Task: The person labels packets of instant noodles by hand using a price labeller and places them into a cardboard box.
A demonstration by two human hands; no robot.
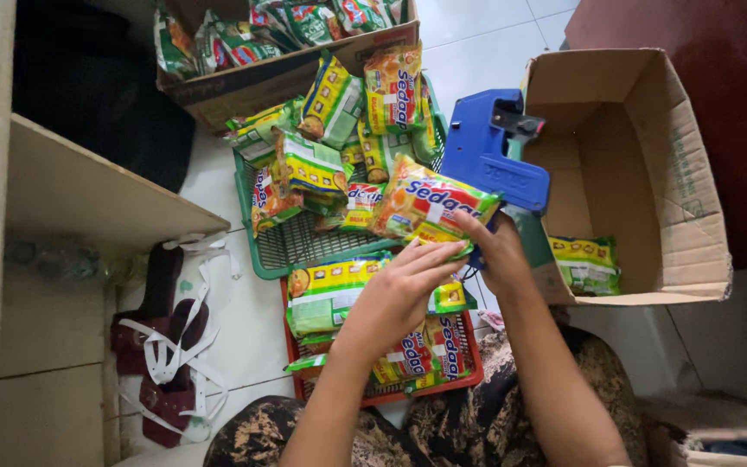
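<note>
A crinkly, glossy noodle packet (430, 206), orange and yellow with a green edge, is held up near the middle of the scene, over the gap between two wire-mesh plastic baskets. The left hand (399, 290) lies half-curled against its lower edge, fingers stretched flat along the wrapper. The right hand (501, 251) is wrapped round the grip of a blocky blue plastic price-label gun (494, 151), whose body sits just at the packet's three o'clock side, nose touching the wrapper. At twelve o'clock from the packet the green basket (283, 251) is heaped with similar shiny packets; at six o'clock the red basket (469, 376) holds more. At three o'clock an open, creased cardboard box (650, 156) has one packet on its floor. White paper strips (179, 342) curl at eight o'clock.
</note>
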